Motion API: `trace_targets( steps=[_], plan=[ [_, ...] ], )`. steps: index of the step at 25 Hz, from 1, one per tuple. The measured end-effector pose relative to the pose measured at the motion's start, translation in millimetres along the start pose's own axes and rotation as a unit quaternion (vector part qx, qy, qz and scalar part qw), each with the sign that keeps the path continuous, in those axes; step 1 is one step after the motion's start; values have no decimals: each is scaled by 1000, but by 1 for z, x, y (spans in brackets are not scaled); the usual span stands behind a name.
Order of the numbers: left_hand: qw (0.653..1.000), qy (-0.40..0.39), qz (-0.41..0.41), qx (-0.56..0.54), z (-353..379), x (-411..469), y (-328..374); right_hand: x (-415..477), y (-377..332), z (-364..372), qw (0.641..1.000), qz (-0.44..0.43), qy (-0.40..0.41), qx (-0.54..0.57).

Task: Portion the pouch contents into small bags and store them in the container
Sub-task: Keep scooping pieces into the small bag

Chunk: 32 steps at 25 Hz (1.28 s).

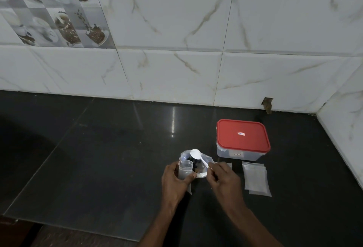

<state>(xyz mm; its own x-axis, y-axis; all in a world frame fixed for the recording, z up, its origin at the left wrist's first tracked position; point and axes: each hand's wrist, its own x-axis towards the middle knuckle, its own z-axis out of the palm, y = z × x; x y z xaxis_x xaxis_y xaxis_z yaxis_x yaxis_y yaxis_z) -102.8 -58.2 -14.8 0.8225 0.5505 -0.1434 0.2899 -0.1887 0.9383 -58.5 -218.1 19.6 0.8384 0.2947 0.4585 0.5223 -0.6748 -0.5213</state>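
My left hand (174, 180) grips a small clear bag (184, 170), held upright with its mouth open. Right behind it stands the open pouch (202, 174), clear plastic with dark contents showing inside. My right hand (222, 176) pinches the handle of a white plastic spoon (197, 155), whose bowl is raised above the pouch mouth. To the right, a clear container with a red lid (242, 138) sits closed on the counter. A small stack of empty clear bags (256, 179) lies flat in front of it.
The black stone counter (108, 158) runs left and forward to its front edge. White marble-look wall tiles (176, 70) rise behind, and a side wall (345, 129) closes the right corner.
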Motion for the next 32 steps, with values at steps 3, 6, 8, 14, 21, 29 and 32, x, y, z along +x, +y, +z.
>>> trace_targets(
  steps=[3, 6, 8, 14, 21, 29, 32],
  plan=[
    [999, -1, -25, -30, -5, 0, -14, 10, 6, 5, 989, 72, -110, -69],
    [995, -37, -46, -83, -11, -1, -21, 12, 7, 19, 966, 56, -212, -138],
    [992, -64, -49, -97, -12, -1, -19, 13, 6, 30, 955, 22, -242, -170],
    [984, -100, -57, -134, -9, -1, -20, 15, -5, 52, 956, 71, -251, -130],
    [983, -111, -55, -135, -8, 0, -26, 39, -4, 36, 952, 252, -168, 45],
    [995, -43, -44, -76, -1, 2, -21, 45, -15, -19, 920, 317, -98, 208],
    [998, -24, -25, -47, -1, 5, -16, 34, -28, -27, 967, 192, -77, 149]
  ],
)
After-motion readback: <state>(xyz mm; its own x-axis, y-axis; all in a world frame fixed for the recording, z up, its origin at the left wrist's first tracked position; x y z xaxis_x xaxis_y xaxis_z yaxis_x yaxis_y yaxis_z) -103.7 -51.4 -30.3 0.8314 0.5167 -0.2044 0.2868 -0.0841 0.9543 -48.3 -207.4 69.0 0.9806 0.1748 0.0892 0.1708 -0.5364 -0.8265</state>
